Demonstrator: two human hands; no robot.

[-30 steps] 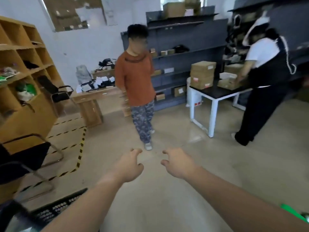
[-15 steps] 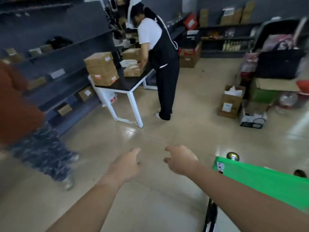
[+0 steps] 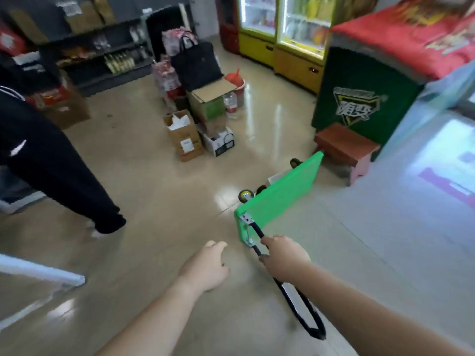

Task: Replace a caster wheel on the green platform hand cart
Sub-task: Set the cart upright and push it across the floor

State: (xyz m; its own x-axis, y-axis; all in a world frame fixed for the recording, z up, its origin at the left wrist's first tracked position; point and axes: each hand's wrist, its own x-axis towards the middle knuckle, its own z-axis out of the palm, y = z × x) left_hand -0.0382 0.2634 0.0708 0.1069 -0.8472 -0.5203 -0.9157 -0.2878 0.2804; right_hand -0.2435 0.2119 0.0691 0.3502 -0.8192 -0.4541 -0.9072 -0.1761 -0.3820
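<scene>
Black handle tubing (image 3: pixel 300 309) is now gripped by the right hand (image 3: pixel 284 258), whose fingers are curled round one leg of the loop just beside the hinge brackets (image 3: pixel 246 219); half a second ago that hand was held out bare, with nothing in it. The left hand (image 3: pixel 208 265) is kept apart from the cart, loosely curled and holding nothing, over the floor (image 3: pixel 154 201), much as it was before. The green platform (image 3: pixel 280 199) is seen standing on its long edge on the floor, its handle laid out toward the viewer, between the hands and a brown stool (image 3: pixel 344 147). Its underside is turned away to the left, where caster wheels (image 3: pixel 245 195) stick out beyond the edge; which of them is to be replaced cannot be told. A second ago only a sliver of green was in view, so the cart has been reached and taken hold of. The replacement itself is judged not yet begun: no tool or spare wheel is seen. A bystander's dark-trousered leg (image 3: pixel 59 170) is planted well apart on the left
</scene>
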